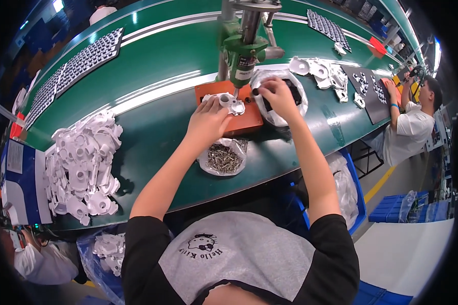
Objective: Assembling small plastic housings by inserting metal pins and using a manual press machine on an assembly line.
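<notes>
A green workbench [158,142] spans the factory floor, with a black tray of parts [89,61] out toward ten o'clock and a co-worker [409,122] seated toward three. In front of you sits an orange block [249,121], the green press [241,51] rising at its twelve, its metal tip close above the work.

On that block lies the white plastic part [236,107], its round collar opening upward; the visible stretch runs lengthwise from about ten toward four o'clock, though your fingers hide its ten o'clock end. Your left hand [207,118] holds it palm-down, fingers over the top and thumb along the near side. Your right hand [278,95] pinches a small dark piece [255,92] above the white bag [302,104] of black pieces at the block's two-to-three.

A bag of metal screws [223,158] rests at six, and a heap of white parts [81,162] toward eight.
</notes>
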Available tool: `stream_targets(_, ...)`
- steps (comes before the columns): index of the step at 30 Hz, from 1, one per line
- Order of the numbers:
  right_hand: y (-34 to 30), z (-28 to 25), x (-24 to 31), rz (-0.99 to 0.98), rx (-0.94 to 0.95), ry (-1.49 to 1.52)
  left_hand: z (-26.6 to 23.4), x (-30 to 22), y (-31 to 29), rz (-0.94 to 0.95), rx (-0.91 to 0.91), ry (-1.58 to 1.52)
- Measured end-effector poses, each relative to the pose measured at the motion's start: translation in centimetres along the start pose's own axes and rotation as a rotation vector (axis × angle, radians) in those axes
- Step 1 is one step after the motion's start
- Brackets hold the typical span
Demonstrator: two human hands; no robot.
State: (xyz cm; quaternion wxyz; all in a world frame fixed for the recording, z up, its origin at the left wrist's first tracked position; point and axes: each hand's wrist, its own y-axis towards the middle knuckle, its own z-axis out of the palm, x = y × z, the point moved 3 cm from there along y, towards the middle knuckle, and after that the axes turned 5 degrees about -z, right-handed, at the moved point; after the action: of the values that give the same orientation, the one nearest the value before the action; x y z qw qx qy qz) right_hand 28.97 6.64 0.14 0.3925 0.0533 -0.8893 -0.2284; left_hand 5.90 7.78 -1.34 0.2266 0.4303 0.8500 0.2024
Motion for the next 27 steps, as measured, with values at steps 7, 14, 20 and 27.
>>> stream_targets(7, 0.4, 5.7, 0.3, 0.041, 0.121, 0.051, 1.1, 0.3, -1.4, -0.072, -0.084, -0.068)
stream_targets(14, 1.1, 6.3, -1.1, 0.090, 0.148, 0.086, 1.3, 0.4, -1.6, -0.108, -0.180, -0.108)
stream_targets(20, 0.7, 6.3, -0.9, 0.086, 0.191, 0.005, 1.4, 0.5, -1.6, -0.117, -0.182, -0.126)
stream_targets(27, 0.4, 6.4, -1.3, 0.077, 0.167, 0.025, 1.6, 0.5, -1.6, -0.124, -0.194, -0.117)
